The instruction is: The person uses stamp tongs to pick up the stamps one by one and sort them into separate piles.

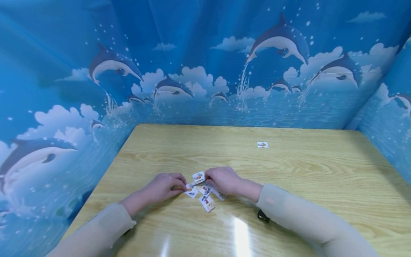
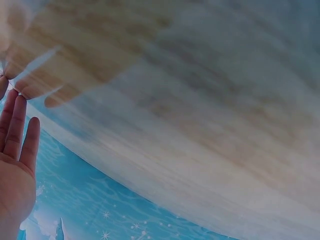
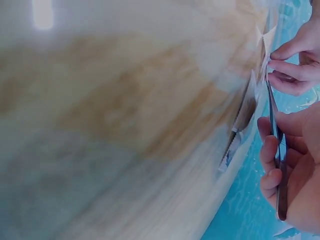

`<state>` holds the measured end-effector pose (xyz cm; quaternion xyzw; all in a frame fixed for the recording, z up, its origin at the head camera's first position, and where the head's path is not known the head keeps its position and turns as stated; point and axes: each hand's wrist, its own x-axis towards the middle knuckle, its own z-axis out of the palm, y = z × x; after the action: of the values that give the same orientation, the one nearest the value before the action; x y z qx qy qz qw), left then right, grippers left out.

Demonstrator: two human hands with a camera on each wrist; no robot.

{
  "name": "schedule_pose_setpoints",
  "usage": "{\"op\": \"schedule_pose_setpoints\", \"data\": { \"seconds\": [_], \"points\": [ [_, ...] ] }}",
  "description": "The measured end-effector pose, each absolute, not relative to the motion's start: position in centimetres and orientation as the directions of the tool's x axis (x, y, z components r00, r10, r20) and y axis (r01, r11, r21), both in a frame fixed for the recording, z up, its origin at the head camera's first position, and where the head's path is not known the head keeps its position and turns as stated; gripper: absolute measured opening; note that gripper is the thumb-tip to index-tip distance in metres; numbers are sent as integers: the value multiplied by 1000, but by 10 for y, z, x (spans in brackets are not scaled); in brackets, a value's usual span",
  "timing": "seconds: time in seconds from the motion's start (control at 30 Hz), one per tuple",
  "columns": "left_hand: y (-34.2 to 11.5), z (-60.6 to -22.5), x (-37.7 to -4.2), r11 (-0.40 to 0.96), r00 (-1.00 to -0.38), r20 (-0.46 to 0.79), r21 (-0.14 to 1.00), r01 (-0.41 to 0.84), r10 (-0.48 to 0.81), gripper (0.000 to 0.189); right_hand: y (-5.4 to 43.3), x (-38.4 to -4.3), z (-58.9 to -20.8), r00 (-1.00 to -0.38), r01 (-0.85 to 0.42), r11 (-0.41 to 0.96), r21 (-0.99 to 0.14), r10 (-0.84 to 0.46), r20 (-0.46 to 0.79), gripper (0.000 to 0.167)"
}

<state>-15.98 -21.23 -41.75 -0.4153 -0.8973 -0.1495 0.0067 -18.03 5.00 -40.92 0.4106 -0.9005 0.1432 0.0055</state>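
My right hand [image 1: 224,180] grips a pair of dark metal tweezers [image 3: 279,155], fingers curled round its shank. The tweezers' tips reach left over a loose group of small printed cards. My left hand [image 1: 166,186] pinches the left edge of one card [image 1: 191,191] between thumb and fingertips, right by the tips. Its other fingers [image 2: 30,140] extend low by the tabletop in the left wrist view. Another card [image 1: 198,176] lies just behind, a further card [image 1: 207,203] lies in front, and one [image 1: 218,193] is partly hidden under my right hand.
The wood-grain table [image 1: 305,171] has a single card [image 1: 262,145] near its back edge. A small black object [image 1: 263,215] sits beside my right sleeve. A blue dolphin-print curtain [image 1: 199,53] borders the table at the back and sides.
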Motion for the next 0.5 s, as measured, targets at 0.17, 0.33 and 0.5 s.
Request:
{"op": "schedule_pose_setpoints", "data": {
  "seconds": [0.17, 0.33, 0.5],
  "points": [
    [-212, -417, -160, 605, -648, 140, 256, 754, 749, 10, 55, -179, -406, -675, -727, 629, -276, -728, 122, 6],
    [-212, -416, -159, 595, -637, 160, 243, 766, 754, 10, 63, -179, -400, -695, -706, 636, -313, -707, 132, 6],
    [-212, -415, -158, 594, -635, 162, 239, 768, 756, 10, 73, -182, -392, -712, -691, 643, -329, -684, 157, 6]
  ]
}}
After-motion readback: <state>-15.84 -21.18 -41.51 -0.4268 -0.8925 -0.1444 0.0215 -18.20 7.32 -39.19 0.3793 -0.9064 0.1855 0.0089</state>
